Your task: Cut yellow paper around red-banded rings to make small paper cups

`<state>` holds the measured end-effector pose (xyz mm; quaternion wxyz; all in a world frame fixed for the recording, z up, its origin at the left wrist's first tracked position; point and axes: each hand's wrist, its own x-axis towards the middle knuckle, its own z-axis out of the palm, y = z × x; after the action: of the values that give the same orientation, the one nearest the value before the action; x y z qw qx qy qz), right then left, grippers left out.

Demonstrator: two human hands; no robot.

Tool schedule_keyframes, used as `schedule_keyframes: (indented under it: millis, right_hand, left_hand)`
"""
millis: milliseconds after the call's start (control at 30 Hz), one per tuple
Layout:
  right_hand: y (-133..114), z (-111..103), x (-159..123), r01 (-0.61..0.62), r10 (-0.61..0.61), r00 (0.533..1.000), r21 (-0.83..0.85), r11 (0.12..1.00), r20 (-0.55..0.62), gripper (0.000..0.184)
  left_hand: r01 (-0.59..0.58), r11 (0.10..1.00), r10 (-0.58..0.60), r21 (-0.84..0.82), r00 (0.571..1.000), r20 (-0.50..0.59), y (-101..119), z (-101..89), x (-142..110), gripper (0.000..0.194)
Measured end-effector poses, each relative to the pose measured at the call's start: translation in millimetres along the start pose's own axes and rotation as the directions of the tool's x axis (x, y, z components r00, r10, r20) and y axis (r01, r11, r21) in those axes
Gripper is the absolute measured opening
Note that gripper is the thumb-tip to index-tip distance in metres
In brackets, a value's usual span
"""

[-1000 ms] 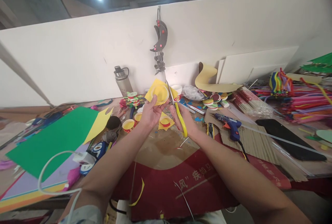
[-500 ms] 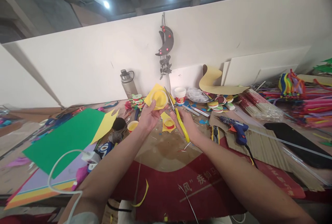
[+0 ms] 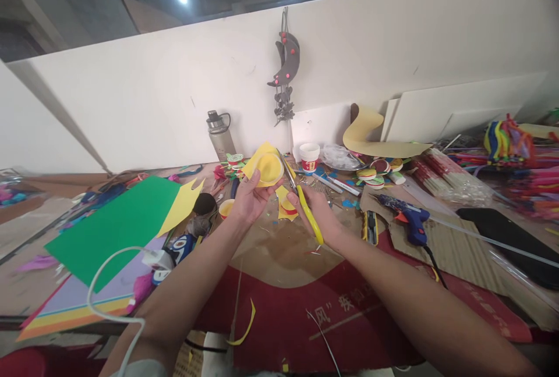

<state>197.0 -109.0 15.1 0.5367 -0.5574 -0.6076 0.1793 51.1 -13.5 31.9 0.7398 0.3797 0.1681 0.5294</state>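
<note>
My left hand (image 3: 252, 198) is closed on a piece of yellow foam sheet (image 3: 264, 153) with a round, pale-rimmed cup piece (image 3: 269, 169) against it. My right hand (image 3: 321, 214) grips yellow-handled scissors (image 3: 309, 211). Their blades point up and away, right beside the sheet's right edge; whether they touch it I cannot tell. Below, between my hands, another yellow cut-out (image 3: 286, 205) with a red-banded ring lies on the table. Left of my left wrist stands a small cup piece (image 3: 226, 208), yellow inside.
Behind my hands stand a grey bottle (image 3: 220, 135) and a white-and-red paper cup (image 3: 310, 157). To the right lie a utility knife (image 3: 370, 227), a blue glue gun (image 3: 408, 220) and a black phone-like slab (image 3: 510, 243). Green foam sheet (image 3: 117, 231) and a white cable (image 3: 94, 284) are at left.
The view has shifted slightly, so the background sits farther right. Both hands keep their grips, and the scissors stay beside the yellow sheet with little visible movement.
</note>
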Motion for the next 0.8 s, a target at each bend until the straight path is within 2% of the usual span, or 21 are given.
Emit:
schedule_keyframes:
  millis: [167, 433, 600, 800]
  right_hand:
    - [0.4, 0.7, 0.0, 0.011, -0.011, 1.0, -0.016, 1.0, 0.019, 0.05]
    - [-2.5, 0.4, -2.0, 0.027, -0.027, 0.999, -0.007, 1.0, 0.029, 0.05]
    - [-4.7, 1.1, -3.6, -0.014, 0.014, 0.999, 0.002, 1.0, 0.04, 0.05]
    - [3.2, 3.3, -2.8, 0.011, -0.011, 0.999, -0.018, 1.0, 0.039, 0.051]
  left_hand:
    - [0.0, 1.0, 0.0, -0.008, 1.0, -0.008, -0.5, -3.1, 0.0, 0.04]
    - [-0.002, 0.999, -0.002, -0.037, 0.994, -0.11, 5.2, -3.7, 2.0, 0.026]
    - [0.019, 0.999, -0.027, -0.045, 0.982, -0.189, 5.4, -1.7, 1.8, 0.035]
    - [-0.012, 0.999, 0.009, -0.031, 0.995, -0.097, 5.5, -1.6, -3.4, 0.029]
